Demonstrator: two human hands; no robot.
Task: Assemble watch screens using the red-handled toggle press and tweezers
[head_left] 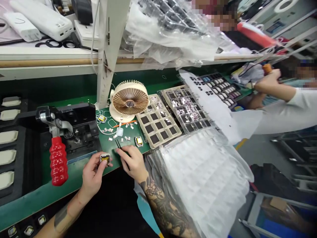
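head view: left grip (92, 173) around square case (105, 159), right grip (133, 163) around tweezers (118, 144), fan (129, 103) beyond, red-handled clamp (58, 162) at left.

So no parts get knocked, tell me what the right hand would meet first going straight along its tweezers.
Going that way, the right hand would likely bring its tweezers to a metal piece on the bench first; tip height is unclear.
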